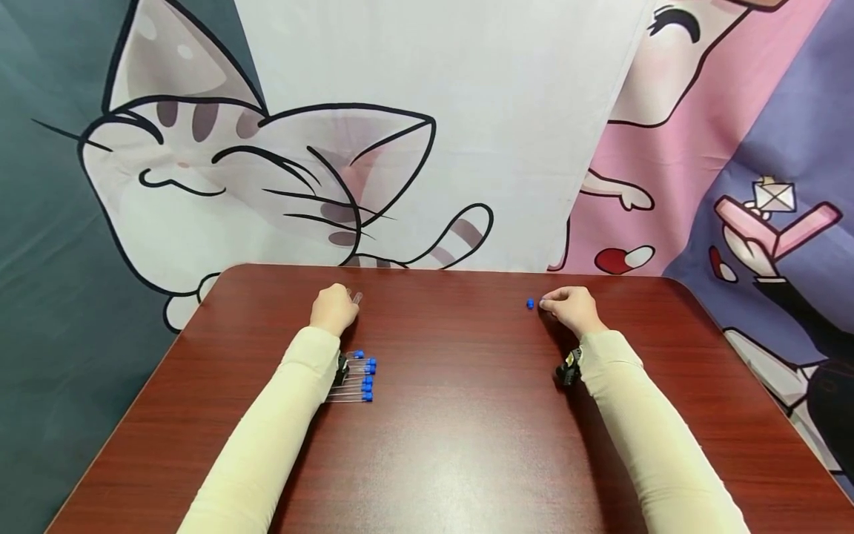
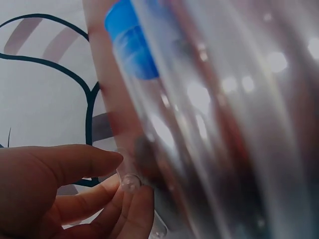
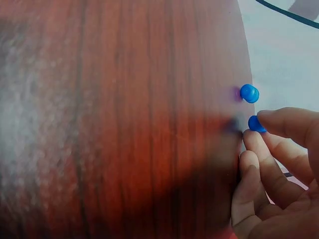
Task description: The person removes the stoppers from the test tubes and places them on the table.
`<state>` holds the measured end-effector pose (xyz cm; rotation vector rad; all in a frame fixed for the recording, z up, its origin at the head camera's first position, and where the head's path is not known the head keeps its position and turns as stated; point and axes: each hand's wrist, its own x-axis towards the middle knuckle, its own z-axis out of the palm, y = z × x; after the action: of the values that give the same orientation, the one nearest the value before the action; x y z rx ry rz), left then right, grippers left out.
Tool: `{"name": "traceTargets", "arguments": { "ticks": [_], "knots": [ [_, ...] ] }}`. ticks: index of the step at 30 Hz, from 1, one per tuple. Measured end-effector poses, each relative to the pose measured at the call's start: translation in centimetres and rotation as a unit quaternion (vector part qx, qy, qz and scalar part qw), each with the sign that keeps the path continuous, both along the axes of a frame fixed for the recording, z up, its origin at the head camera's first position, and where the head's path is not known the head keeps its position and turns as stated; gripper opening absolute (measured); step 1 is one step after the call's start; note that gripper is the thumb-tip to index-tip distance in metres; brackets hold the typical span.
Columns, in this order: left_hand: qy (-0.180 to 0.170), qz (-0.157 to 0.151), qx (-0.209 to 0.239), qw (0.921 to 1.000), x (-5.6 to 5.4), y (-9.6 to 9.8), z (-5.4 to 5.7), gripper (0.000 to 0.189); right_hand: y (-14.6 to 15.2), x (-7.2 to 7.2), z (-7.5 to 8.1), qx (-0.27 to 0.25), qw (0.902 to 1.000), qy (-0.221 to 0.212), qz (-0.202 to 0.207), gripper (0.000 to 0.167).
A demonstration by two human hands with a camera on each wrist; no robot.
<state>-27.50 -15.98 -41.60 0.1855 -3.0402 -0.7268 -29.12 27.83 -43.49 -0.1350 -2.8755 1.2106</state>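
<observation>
At the far left of the table, my left hand (image 1: 333, 310) pinches a clear test tube (image 2: 130, 182) between thumb and fingers. Its rounded end shows in the left wrist view, and a second clear tube end (image 2: 159, 230) peeks out below the fingers. My right hand (image 1: 572, 308), at the far right, pinches a small blue cap (image 3: 256, 124) with thumb and index finger. Just left of those fingertips, another blue cap (image 1: 530, 303) sits on the table. Several clear tubes with blue caps (image 1: 367, 380) lie side by side near my left wrist, their other ends hidden by the sleeve.
The brown wooden table (image 1: 454, 415) has its far edge close beyond both hands. Behind it hangs a cloth backdrop (image 1: 414, 67) with cartoon animals. A dark object (image 1: 830, 404) stands at the right beside the table.
</observation>
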Motion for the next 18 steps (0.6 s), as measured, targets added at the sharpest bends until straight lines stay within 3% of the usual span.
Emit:
{"name": "traceTargets", "arguments": {
  "ticks": [14,18],
  "knots": [
    [-0.006,0.005,0.001,1.0000,0.18,0.05,0.13,0.024,-0.31,-0.32,-0.15,0.049,0.9988,-0.002,-0.008,0.026],
    [0.008,-0.002,-0.007,0.9999,0.14,-0.07,-0.03,0.015,-0.35,-0.35,-0.26,0.046,0.9989,0.003,-0.008,0.026]
  ]
}}
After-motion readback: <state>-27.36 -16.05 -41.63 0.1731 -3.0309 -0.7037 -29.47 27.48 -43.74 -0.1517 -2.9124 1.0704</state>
